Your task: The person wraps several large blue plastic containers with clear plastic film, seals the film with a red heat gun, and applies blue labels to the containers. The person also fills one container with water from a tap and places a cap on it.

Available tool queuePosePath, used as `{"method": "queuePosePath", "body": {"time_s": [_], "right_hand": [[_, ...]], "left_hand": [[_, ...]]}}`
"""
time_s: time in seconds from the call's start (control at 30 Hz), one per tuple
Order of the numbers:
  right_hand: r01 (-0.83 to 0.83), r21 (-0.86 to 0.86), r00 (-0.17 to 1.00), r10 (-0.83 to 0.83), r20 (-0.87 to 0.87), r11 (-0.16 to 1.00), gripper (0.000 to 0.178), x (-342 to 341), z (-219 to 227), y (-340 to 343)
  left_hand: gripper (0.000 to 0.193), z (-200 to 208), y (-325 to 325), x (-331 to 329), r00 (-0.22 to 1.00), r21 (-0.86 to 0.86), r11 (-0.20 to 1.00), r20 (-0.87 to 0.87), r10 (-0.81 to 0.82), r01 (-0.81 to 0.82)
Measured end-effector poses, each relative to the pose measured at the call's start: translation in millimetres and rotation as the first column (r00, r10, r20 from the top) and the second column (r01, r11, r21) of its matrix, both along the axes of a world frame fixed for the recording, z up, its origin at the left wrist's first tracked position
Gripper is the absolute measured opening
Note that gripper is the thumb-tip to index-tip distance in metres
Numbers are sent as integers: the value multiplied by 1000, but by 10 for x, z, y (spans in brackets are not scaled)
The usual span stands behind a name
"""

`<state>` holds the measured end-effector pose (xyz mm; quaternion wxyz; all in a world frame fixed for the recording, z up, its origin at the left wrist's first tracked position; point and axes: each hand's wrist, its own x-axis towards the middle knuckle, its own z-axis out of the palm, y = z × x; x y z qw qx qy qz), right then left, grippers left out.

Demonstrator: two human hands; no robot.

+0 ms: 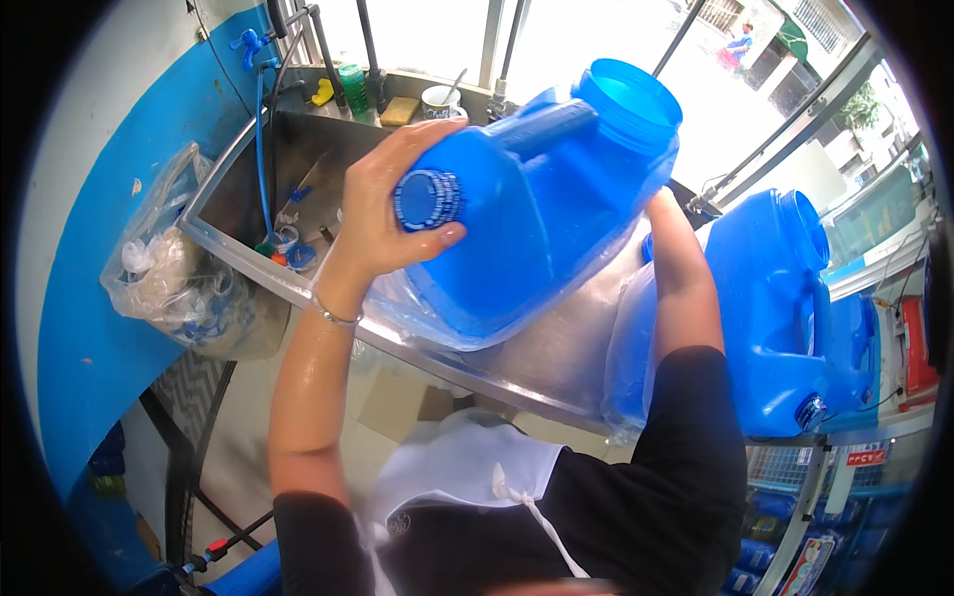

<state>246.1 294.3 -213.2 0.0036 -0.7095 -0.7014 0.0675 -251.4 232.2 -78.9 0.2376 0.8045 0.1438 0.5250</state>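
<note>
A large blue plastic water jug [497,253] lies tilted between my hands over the steel counter [556,358]. Its wide round mouth [631,94] points up and away, toward the far right, with no lid on it. My left hand [376,204] is closed around the near left end, thumb and fingers about the small dark-blue cap [429,201]. At the jug's far right side, my right hand [661,204] presses against it from behind; its fingers are hidden. Clear plastic film [427,323] hangs under the jug.
A second blue jug [760,298] stands at the right, with another behind it. The steel sink's rim [224,243] is at the left, beside a clear bag of rubbish [179,283]. A mug [440,102], sponge [399,110] and green cup [353,87] sit on the back ledge.
</note>
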Motion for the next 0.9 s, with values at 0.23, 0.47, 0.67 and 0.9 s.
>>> {"method": "queuePosePath", "body": {"time_s": [0.23,0.47,0.67,0.9], "right_hand": [[173,60,923,-140,-359,983,41,52,177,20],[541,268,476,-28,-879,797,39,-139,-74,46],[815,321,166,337,-927,482,38,-510,-173,-172],[675,735,667,379,-641,56,34,-1557,758,-1315]], "left_hand": [[87,9,-10,156,999,26,999,-44,27,-26],[86,-12,-4,160,999,40,998,-22,45,-44],[76,4,-44,151,999,67,997,-9,50,-50],[81,-156,-123,27,988,120,982,-36,152,-147]]}}
